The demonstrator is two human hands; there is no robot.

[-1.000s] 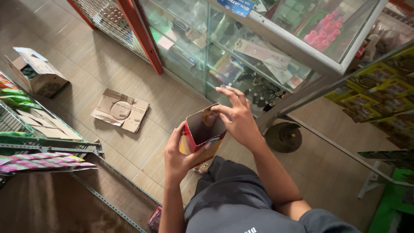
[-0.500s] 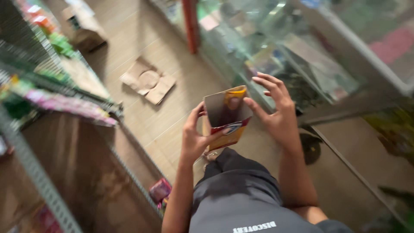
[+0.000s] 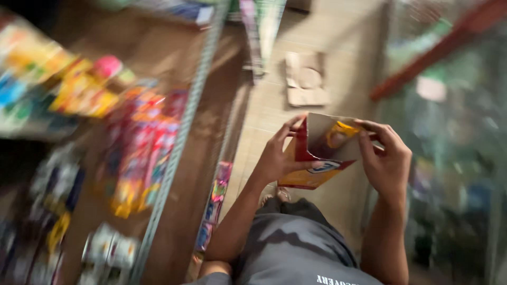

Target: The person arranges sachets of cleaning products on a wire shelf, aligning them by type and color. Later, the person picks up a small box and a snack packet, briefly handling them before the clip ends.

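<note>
Head view, carton: an opened red and yellow cardboard carton [image 3: 322, 153] is sitting between the two hands, above the person's lap, its open top tilting toward the camera and its pale inner wall showing.
Head view, carton contents: something yellow is lying inside near the upper right corner; the blur is keeping its kind from being told.
Head view, left hand: the left hand [image 3: 277, 155] is reaching in from the lower left, forearm angling upward, pressing against the carton's left side.
Head view, left grip: the fingers are curling around the left edge, thumb toward the front panel, closing on the carton.
Head view, right hand: the right hand [image 3: 385, 158] is coming up from the lower right, wrist bending inward, palm facing the carton's right side.
Head view, right grip: the fingers [image 3: 372, 126] are bending over the upper right rim, touching the flap there and clasping that side.
Head view, surroundings: a wire shelf [image 3: 179, 137] loaded with colourful packets [image 3: 142, 148] is running along the left; a flattened piece of cardboard [image 3: 306, 79] is lying on the tiled floor [image 3: 264, 116] beyond the carton; a glass-fronted cabinet [image 3: 449, 132] is standing on the right, all of it blurred.
</note>
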